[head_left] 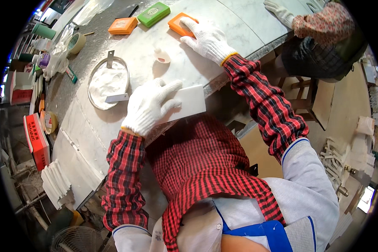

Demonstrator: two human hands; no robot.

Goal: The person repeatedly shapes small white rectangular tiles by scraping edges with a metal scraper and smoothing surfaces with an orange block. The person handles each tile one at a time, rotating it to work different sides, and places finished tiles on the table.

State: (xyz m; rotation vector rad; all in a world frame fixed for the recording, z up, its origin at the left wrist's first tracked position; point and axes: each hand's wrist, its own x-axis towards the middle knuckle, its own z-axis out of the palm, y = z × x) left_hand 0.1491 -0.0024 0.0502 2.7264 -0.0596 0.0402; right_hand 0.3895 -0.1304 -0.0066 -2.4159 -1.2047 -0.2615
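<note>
My left hand, in a white knit glove, holds a flat white rectangular tile at the table's near edge. Its fingers lie over the tile's left part and hide that end. Farther off to the right, my gloved right hand grips an orange rectangular block lying on the table. The fingers and thumb cover the block's right side. Left of it are a green block and a second orange block. Between the hands and the round metal bowl stands a small white cup.
White paste or powder fills the bowl, where two metal scraper blades rest. Tape rolls and plastic bags sit at the left. A red box stands beside the table. Another person's gloved hand is at the far right.
</note>
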